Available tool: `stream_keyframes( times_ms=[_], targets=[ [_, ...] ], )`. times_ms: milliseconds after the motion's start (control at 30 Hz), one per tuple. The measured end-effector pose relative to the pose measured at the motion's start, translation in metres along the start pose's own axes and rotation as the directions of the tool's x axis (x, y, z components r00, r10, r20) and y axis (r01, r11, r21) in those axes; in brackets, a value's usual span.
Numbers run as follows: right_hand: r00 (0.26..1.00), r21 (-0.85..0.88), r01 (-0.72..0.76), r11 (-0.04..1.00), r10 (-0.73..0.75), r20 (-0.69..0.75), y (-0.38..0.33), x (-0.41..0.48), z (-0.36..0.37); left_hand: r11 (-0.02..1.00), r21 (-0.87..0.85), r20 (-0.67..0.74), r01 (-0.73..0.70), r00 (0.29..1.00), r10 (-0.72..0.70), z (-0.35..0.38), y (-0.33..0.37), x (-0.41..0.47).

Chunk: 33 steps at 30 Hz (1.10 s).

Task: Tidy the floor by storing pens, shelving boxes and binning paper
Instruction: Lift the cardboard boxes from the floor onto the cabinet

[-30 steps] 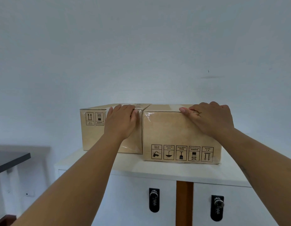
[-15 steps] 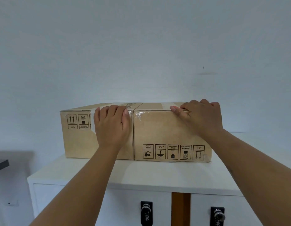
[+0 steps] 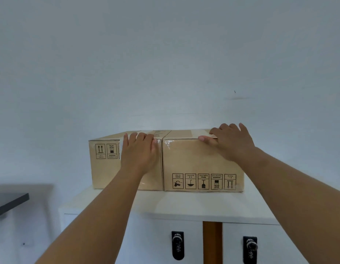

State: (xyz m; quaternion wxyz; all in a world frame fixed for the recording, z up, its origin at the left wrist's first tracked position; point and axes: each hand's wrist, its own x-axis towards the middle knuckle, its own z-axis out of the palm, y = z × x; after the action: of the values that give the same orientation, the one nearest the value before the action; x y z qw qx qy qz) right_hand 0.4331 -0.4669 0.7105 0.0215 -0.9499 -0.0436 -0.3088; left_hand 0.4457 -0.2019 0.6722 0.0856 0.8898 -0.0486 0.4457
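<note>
Two cardboard boxes sit side by side in the middle of the frame on top of a white cabinet (image 3: 165,206), touching along one seam. My left hand (image 3: 139,153) lies flat and open against the front of the left box (image 3: 106,168), fingers spread up to its top edge. My right hand (image 3: 232,142) is draped, loosely open, over the top front edge of the right box (image 3: 199,161), holding nothing. Both boxes look stiff and taped shut with clear tape, so I judge they will slide on the smooth top without buckling; their weight I cannot tell. Corners and top edges seem the safest places to push or lift. The right box carries a row of handling symbols along its lower front, printed upside down, the small captions too fine to read. The left box shows up-arrows and a second symbol at its upper left. Two black locks (image 3: 177,244) sit on the cabinet doors at the bottom of the frame.
</note>
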Motion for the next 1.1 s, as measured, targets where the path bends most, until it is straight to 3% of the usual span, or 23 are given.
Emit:
stream_keyframes(
  times_ms=[133, 333, 433, 700, 1100],
  targets=[
    [0.998, 0.028, 0.012, 1.0, -0.01, -0.069, -0.002, -0.006, -0.042, 0.993, 0.112, 0.002, -0.046, 0.999, 0.046, -0.04, -0.001, 0.005],
    [0.998, -0.016, 0.02, 1.0, -0.021, -0.06, -0.019, -0.025, -0.068, 0.988, 0.142, 0.075, -0.062, 0.996, 0.052, -0.095, 0.005, -0.005],
    [0.996, 0.01, 0.079, 0.997, -0.079, -0.047, -0.046, -0.037, -0.068, 0.968, 0.237, 0.12, -0.076, 0.992, 0.049, -0.126, -0.014, -0.022],
    [0.961, 0.136, 0.271, 0.953, -0.275, 0.014, -0.152, -0.067, -0.081, 0.872, 0.488, 0.161, 0.042, 0.977, -0.138, -0.225, -0.085, -0.085],
    [0.786, 0.34, 0.606, 0.719, -0.606, -0.121, -0.348, -0.134, -0.142, 0.583, 0.784, 0.054, 0.214, 0.911, -0.408, -0.412, -0.165, -0.211]
  ],
)
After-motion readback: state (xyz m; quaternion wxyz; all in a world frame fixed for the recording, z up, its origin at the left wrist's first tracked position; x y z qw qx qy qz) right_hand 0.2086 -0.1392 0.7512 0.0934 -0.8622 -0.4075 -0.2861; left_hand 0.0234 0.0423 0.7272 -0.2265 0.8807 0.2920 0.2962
